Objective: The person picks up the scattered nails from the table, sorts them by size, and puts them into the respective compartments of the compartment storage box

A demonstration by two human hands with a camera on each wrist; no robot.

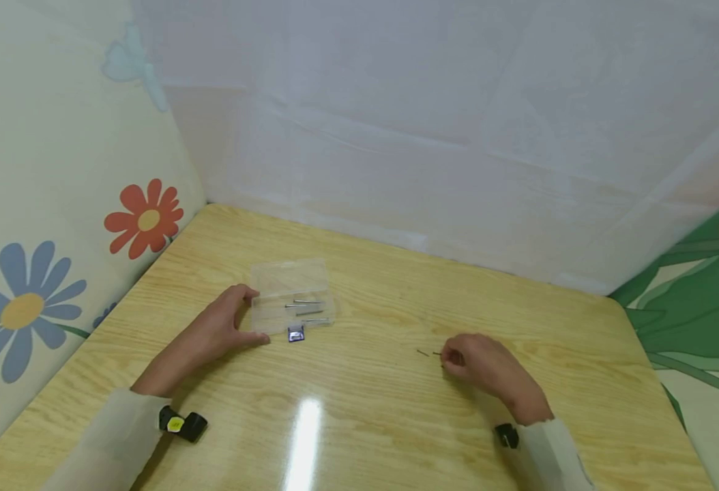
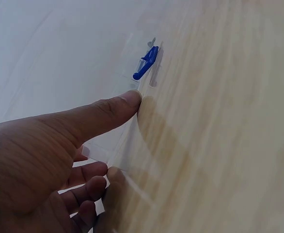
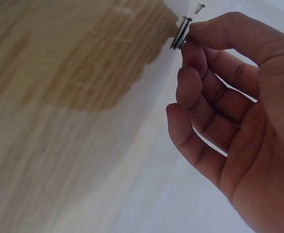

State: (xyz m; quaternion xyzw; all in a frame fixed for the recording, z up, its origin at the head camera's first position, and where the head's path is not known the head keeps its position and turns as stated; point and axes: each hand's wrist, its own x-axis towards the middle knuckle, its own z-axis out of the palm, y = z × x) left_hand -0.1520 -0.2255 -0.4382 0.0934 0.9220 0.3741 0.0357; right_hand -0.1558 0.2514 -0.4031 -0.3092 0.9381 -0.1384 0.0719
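Note:
A clear plastic box (image 1: 261,311) with its lid raised lies on the table, several silver metal pins or nails (image 1: 309,310) inside and a blue latch (image 1: 296,333) at its front edge. My left hand (image 1: 215,327) holds the box's left end, thumb along the front edge and fingers at the left side. In the left wrist view the thumb tip touches the box near the latch. To the right, just over the table, my right hand (image 1: 488,368) pinches a few small dark nails (image 3: 181,34) between thumb and index finger. Another small nail (image 1: 423,352) lies just left of those fingertips.
The wood-grain table (image 1: 372,423) reaches back to a white cloth wall (image 1: 396,136). Flower-printed panels (image 1: 59,170) flank it on the left and right. A glare patch (image 1: 303,443) shows at the table's front.

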